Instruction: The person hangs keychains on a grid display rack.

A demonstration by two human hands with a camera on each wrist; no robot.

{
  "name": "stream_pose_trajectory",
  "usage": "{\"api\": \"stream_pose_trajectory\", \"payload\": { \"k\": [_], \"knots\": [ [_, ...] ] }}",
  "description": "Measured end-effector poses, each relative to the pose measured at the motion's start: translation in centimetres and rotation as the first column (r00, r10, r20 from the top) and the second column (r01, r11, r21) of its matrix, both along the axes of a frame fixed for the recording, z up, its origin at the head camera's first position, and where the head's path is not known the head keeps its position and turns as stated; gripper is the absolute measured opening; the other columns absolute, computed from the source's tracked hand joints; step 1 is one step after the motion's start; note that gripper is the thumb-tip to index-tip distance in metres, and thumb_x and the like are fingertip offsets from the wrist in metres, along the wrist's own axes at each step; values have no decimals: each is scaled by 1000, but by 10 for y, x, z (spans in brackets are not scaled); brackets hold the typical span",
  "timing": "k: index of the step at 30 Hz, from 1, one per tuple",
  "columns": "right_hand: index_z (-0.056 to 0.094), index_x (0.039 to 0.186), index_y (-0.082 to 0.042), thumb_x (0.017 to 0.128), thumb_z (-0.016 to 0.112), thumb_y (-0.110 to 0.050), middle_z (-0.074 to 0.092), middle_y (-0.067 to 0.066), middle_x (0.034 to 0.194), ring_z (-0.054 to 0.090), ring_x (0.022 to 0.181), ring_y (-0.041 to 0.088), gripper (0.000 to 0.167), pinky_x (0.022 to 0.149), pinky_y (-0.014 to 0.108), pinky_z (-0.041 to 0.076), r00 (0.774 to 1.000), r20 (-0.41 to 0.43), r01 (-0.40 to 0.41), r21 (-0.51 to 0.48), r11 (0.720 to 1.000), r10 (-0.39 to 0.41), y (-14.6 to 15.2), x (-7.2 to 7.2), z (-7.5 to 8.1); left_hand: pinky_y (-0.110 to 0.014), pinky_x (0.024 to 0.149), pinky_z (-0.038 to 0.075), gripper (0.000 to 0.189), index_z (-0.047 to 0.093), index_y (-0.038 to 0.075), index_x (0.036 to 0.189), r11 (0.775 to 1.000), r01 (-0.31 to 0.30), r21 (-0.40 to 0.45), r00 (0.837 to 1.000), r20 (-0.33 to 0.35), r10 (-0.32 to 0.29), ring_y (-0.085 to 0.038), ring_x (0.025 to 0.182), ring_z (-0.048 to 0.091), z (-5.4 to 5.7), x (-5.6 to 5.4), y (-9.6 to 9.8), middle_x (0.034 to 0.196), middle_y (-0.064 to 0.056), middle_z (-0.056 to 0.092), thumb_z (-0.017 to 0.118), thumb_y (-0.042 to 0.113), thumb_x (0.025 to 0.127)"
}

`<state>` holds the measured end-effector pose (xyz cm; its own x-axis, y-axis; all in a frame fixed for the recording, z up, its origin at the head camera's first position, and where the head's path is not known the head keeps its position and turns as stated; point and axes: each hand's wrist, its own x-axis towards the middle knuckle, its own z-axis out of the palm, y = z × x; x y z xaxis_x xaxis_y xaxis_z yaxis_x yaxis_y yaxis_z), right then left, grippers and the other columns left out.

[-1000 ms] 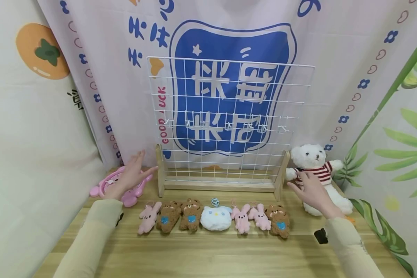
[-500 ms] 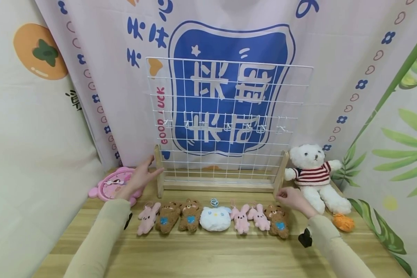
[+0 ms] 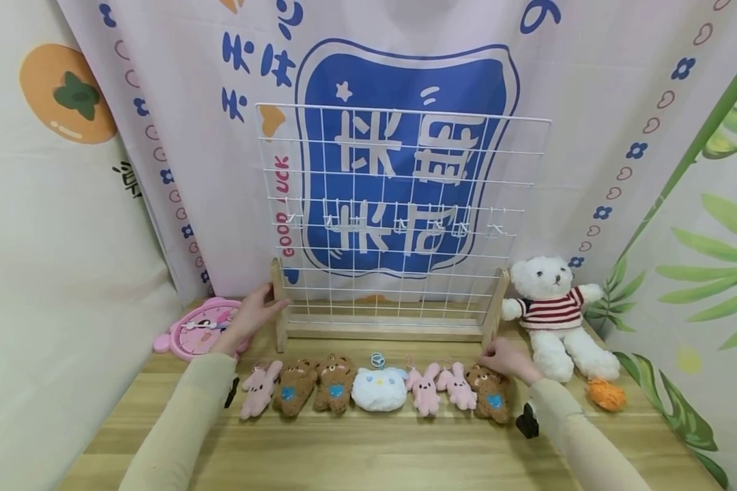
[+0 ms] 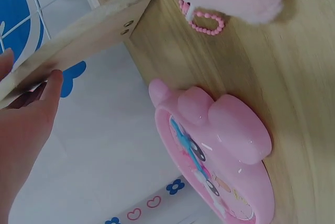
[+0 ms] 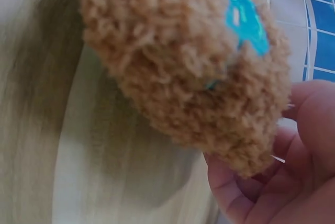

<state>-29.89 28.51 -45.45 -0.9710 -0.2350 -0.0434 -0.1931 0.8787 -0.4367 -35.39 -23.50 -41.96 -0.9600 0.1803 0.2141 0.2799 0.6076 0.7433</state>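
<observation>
Pinches brown plush bear [image 3: 493,399] in curled right hand [image 3: 511,361].
Grips wooden post [image 4: 89,33] of wire-grid rack [image 3: 387,204] in half-curled left hand [image 3: 254,316], near pink clock [image 3: 199,329].

Seven plush toys [image 3: 379,390] line the worktop [image 3: 344,453] on the near side of a grid rack [image 3: 385,333], a bear [image 3: 492,399] at the row's right end. A clock [image 3: 190,334] lies left of the rack; a teddy [image 3: 553,314] sits to the right, a bundle [image 3: 606,395] near its feet. A curtain [image 3: 399,78] hangs behind.
</observation>
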Motion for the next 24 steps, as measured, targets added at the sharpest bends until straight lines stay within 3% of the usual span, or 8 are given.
{"api": "stream_pose_trajectory", "payload": {
  "k": [4,7,14,19,24],
  "knots": [
    [47,54,-18,97,60,-25,36,-10,48,33,44,6,45,47,20,30,999,46,0,-22,1000,1,-4,-1,-3,-59,117,35,55,33,-16,145,1000,-6,5,1000,2,6,-51,138,40,-1,-2,0,147,-39,40,53,12,102],
    [47,54,-19,98,60,-29,35,-10,47,33,44,7,47,47,21,31,997,70,7,-11,1000,-6,-5,-1,-3,-59,116,37,54,32,-18,144,1000,-4,12,1000,5,4,-52,138,40,-1,-3,1,146,-40,38,52,9,102],
    [72,76,-9,92,66,-28,58,-4,59,46,53,9,26,52,25,40,997,73,-33,-21,999,34,-4,2,2,-58,115,38,52,35,-18,142,1000,-12,23,1000,-10,12,-52,136,42,-2,-3,0,144,-40,41,53,7,101],
    [74,85,-5,89,70,-24,70,3,75,54,63,10,20,57,26,45,997,64,-39,-57,998,43,-2,3,6,-58,114,38,51,36,-18,142,999,-20,32,1000,0,20,-51,136,42,-3,-2,0,144,-40,42,53,7,101],
    [73,85,-3,86,73,-16,71,6,78,57,67,11,14,61,28,49,998,57,-33,-110,993,40,1,3,8,-58,114,39,50,38,-17,141,999,-21,39,1000,9,20,-51,135,43,-4,-1,-1,143,-40,44,54,8,100]
  ]
}}
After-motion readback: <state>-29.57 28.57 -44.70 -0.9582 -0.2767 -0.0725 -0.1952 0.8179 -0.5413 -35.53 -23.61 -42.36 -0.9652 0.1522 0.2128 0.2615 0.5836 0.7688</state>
